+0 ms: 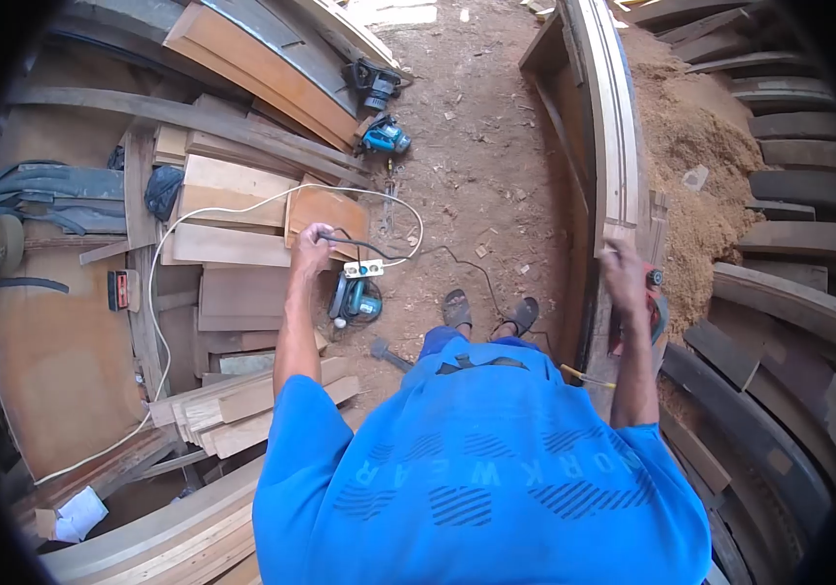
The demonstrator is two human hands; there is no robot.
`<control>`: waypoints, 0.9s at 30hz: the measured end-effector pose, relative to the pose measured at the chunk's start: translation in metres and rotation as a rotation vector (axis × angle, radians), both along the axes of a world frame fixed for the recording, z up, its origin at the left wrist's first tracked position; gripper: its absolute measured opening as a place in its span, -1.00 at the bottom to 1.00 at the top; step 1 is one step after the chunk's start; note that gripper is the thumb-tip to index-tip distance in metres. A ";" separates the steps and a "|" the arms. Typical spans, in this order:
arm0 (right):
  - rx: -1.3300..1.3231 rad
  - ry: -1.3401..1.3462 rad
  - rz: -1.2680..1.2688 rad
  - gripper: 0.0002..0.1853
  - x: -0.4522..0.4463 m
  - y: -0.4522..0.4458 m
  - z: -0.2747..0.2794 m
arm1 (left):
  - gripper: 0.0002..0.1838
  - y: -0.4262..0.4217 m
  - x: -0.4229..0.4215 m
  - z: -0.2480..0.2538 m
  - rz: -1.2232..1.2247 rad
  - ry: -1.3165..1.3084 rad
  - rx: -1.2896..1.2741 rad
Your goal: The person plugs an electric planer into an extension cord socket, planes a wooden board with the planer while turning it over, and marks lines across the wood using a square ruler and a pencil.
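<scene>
My left hand (pixel 313 246) is closed on a dark power cable (pixel 348 240), held above the white power strip (pixel 363 269). Just below the strip, a teal power tool (pixel 358 299) lies on the ground beside the boards. On the other side, my right hand (pixel 623 275) is over the long wooden piece (pixel 616 146), beside a red tool (pixel 656 307). That hand is blurred, and whether its fingers hold anything cannot be made out. A yellow-ended item (pixel 586 377) lies on the wood near my right forearm.
Stacked planks (pixel 233 409) and boards fill the left side. Two more power tools, one blue (pixel 385 136), lie farther ahead. A white cord (pixel 153 292) loops over the boards. Sawdust (pixel 696 185) and curved timbers (pixel 798 239) are at the right.
</scene>
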State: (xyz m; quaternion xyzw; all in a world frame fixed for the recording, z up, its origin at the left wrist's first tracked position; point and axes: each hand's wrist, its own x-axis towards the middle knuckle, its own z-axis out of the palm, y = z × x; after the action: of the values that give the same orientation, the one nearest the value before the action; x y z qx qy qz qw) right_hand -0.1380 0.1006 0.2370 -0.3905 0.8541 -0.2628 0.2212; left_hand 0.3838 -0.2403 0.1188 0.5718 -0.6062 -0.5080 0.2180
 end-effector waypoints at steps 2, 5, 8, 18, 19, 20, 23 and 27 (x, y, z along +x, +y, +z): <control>0.019 0.195 -0.225 -0.51 -0.045 0.050 -0.009 | -0.87 0.015 0.009 -0.022 0.119 0.263 0.223; 0.223 0.532 -0.419 -0.34 -0.090 0.144 -0.039 | -0.90 0.055 0.007 -0.057 0.491 0.499 0.442; 0.493 -0.006 -0.490 -0.23 -0.071 0.189 -0.025 | -0.86 0.100 -0.006 -0.111 0.613 0.482 0.513; -0.077 -0.190 -0.519 -0.50 -0.076 0.230 -0.113 | -0.85 0.005 -0.034 -0.032 0.620 0.348 0.280; -0.108 -0.271 -0.538 -0.52 -0.081 0.226 -0.114 | -0.84 0.004 -0.049 0.001 0.549 0.260 0.259; -0.142 -0.350 -0.554 -0.54 -0.086 0.219 -0.110 | -0.81 -0.011 -0.039 -0.027 0.354 0.112 0.189; -0.144 -0.514 -0.568 -0.60 -0.089 0.201 -0.082 | -0.65 -0.031 -0.024 -0.100 -0.011 -0.159 0.020; -0.465 -0.887 -0.716 -0.71 -0.084 0.196 -0.070 | -0.64 0.054 -0.066 -0.127 0.022 -0.061 0.316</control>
State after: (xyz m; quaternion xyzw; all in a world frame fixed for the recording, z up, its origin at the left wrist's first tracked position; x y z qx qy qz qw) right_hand -0.2221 0.2963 0.1668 0.0291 0.6791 -0.6375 0.3628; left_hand 0.3182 -0.1865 -0.0085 0.6209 -0.5187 -0.5769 0.1122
